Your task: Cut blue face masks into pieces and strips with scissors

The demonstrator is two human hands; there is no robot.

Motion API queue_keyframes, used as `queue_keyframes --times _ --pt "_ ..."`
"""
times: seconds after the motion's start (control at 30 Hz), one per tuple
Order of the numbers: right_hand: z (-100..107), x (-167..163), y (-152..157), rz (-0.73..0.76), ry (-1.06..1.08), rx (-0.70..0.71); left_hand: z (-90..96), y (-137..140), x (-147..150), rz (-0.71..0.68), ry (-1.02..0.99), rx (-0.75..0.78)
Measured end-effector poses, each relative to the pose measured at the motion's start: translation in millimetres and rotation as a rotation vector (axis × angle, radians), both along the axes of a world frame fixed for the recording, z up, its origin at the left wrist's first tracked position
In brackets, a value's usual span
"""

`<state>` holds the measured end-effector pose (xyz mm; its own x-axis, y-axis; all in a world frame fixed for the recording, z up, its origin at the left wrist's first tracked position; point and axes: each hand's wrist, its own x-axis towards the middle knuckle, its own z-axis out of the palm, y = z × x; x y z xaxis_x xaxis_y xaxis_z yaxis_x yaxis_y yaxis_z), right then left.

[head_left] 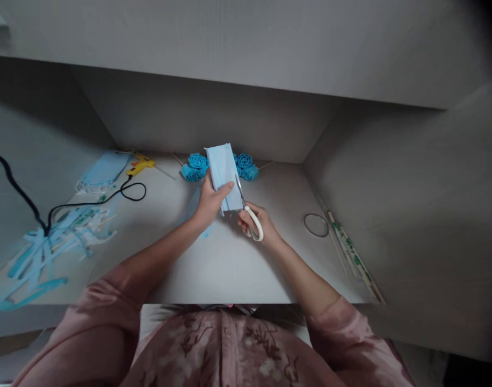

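Observation:
My left hand (211, 199) grips a pale blue face mask (223, 166) by its lower left side, thumb lying across the front. The mask is held up above the desk. In my right hand (262, 220) is a pair of scissors (255, 223) with white handles, fingers in the loops. Its blades point up along the mask's right edge; whether they are cutting into it I cannot tell. Blue rolled flowers (245, 165) lie behind the mask, which partly covers them. Under my left forearm lie pieces of blue material (193, 207), partly hidden.
On the left are a stack of masks (105, 168), a yellow glue gun (141, 165) with a black cord (85, 204), and a heap of cut blue strips (48, 252). A ring (316, 225) and thin sticks (354, 252) lie right. Panels enclose the desk (230, 274).

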<state>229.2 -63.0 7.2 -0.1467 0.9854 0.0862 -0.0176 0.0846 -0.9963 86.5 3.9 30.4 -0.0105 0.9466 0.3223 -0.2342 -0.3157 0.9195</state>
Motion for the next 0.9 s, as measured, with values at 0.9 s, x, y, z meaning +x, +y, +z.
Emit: queue_keyframes --times 0.9 --pt "-6.5 3.6 2.9 0.046 -0.034 0.094 -4.4 -1.9 4.0 0.001 0.095 -0.003"
